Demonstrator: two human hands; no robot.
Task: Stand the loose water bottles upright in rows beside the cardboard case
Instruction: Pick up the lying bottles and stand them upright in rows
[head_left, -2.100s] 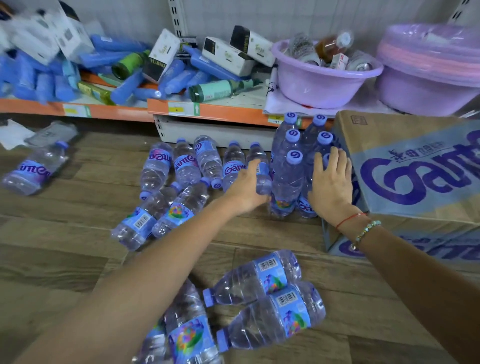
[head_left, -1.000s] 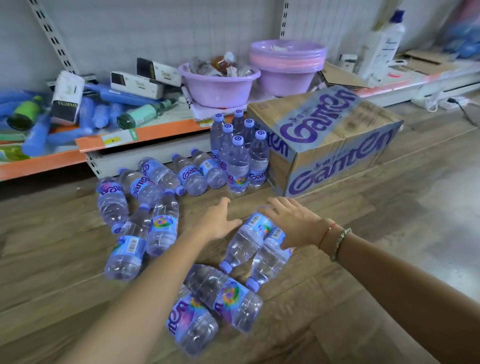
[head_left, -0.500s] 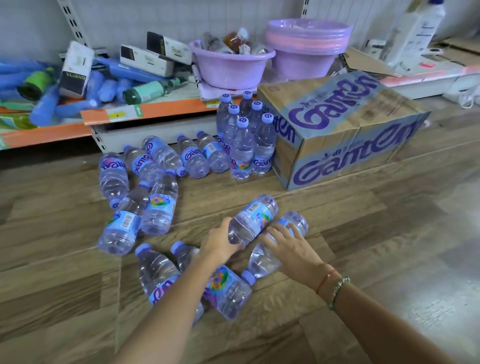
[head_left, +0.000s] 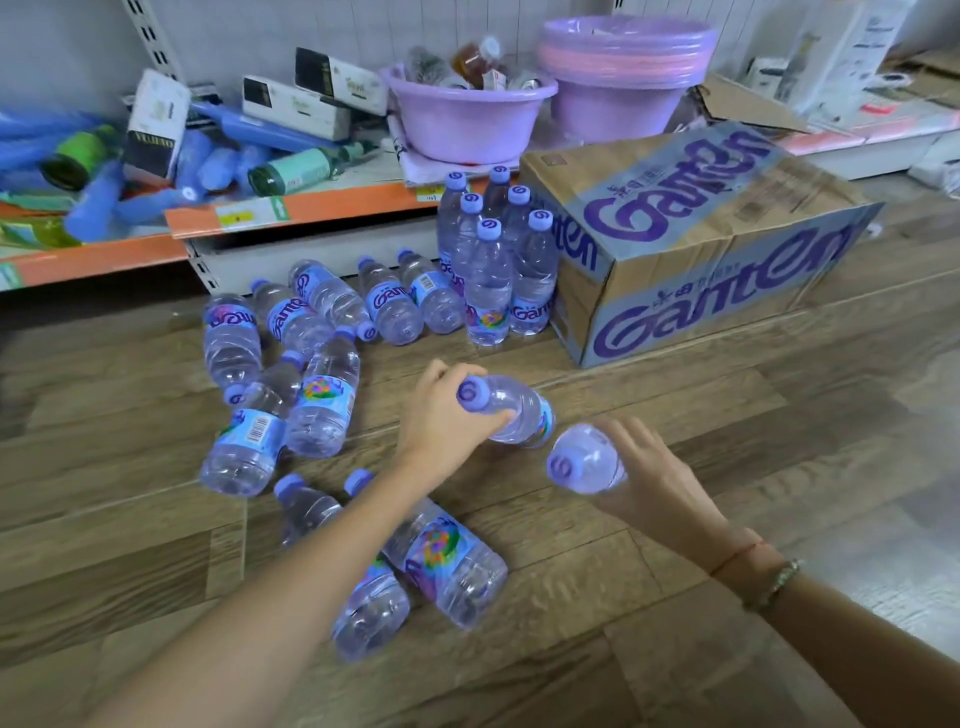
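Both forearms are bare up to the edge of the view, with no sleeves showing, and the left hand (head_left: 441, 415) wears nothing at the wrist or on its fingers (head_left: 434, 371). The right hand (head_left: 654, 483) has two bands at the wrist: a thin red string bracelet (head_left: 737, 555) nearer the hand, and behind it a pale green and gold beaded bracelet (head_left: 774, 584). No rings or watch are visible.

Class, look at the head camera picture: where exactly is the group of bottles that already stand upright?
The upright bottles stand on the wooden floor at upper centre, directly against the left end of the cardboard case, below the orange shelf edge.
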